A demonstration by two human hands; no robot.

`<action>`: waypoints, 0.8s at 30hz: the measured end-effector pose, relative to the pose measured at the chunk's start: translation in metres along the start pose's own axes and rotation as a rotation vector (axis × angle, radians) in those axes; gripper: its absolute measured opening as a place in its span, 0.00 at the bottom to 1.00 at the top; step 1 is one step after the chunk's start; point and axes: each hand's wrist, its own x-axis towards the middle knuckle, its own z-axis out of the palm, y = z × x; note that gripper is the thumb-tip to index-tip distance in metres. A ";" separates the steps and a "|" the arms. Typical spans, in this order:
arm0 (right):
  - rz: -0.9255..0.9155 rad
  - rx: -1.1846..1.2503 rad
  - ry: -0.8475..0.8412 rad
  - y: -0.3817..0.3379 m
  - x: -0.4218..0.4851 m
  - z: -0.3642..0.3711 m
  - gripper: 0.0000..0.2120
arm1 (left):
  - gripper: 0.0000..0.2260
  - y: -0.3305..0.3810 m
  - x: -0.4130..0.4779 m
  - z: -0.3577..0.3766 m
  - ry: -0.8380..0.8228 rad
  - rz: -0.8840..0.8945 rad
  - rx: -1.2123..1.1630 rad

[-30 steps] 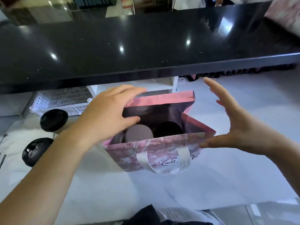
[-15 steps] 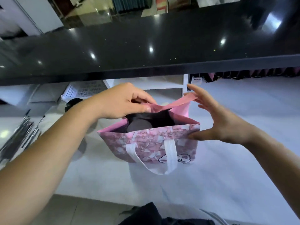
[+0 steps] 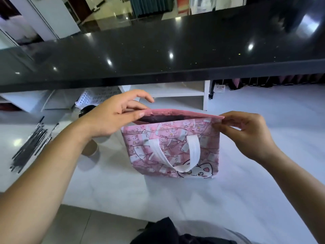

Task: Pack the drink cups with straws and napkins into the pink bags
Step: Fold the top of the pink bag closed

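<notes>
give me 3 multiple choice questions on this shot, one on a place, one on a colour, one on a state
1. Relative to the pink bag, where do the black straws lie?
A) inside it
B) to its left, on the white counter
C) on top of it

2. What colour is the bag's front handle?
A) black
B) white
C) green

3. How is the bag's mouth?
A) spread wide
B) taped shut
C) a narrow slit, pinched at both ends

Answers:
1 B, the bundle lies on the counter beyond the left forearm.
2 B, the strap is white against the pink print.
3 C, the left hand and right hand pinch the ends of the top edge, and only a dark slit shows.
</notes>
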 end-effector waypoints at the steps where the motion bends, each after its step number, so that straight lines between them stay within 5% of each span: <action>1: 0.004 0.001 0.014 0.001 -0.002 -0.001 0.10 | 0.09 -0.006 -0.004 0.003 0.084 0.040 -0.021; 7: 0.016 -0.054 0.077 0.005 -0.011 -0.006 0.10 | 0.07 -0.030 -0.026 0.041 0.315 0.159 -0.177; 11: 0.026 -0.080 0.126 0.006 -0.016 -0.014 0.10 | 0.27 -0.035 -0.036 0.062 0.253 0.154 -0.167; 16: 0.020 -0.175 0.077 0.008 -0.021 -0.021 0.21 | 0.33 -0.042 -0.034 0.073 0.374 0.167 -0.112; 24: -0.183 -0.319 0.002 0.003 -0.019 -0.028 0.27 | 0.25 -0.050 -0.034 0.072 0.340 0.185 -0.073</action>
